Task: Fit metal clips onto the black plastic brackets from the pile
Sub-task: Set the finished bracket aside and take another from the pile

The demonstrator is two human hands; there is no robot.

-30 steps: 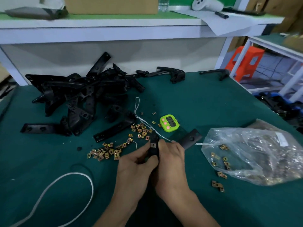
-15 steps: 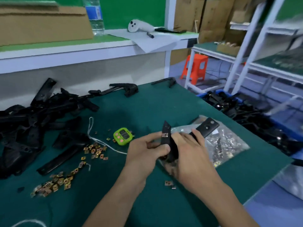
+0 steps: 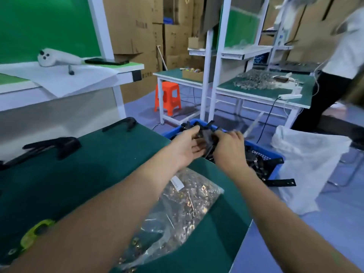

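Head view: the dark green felt-topped table (image 3: 98, 164) ends at its right edge, with a blue plastic mesh crate (image 3: 275, 154) of black parts just beyond. Over the crate, the left hand (image 3: 187, 147) and right hand (image 3: 230, 149) both curl around one slim black plastic bracket (image 3: 206, 137). It is blurred, its long axis pointing away from the person. A crinkled clear bag of metal clips (image 3: 187, 203) lies near the table's edge.

Both arms bare, stretched far forward, converge at centre. Left hand (image 3: 188, 147): palm turned inward, thumb on top, fingers curled on bracket (image 3: 206, 137). Right hand (image 3: 229, 152): back turned up, fingers bent down over same bracket. Hands close together, almost touching. Fingertips blurred.
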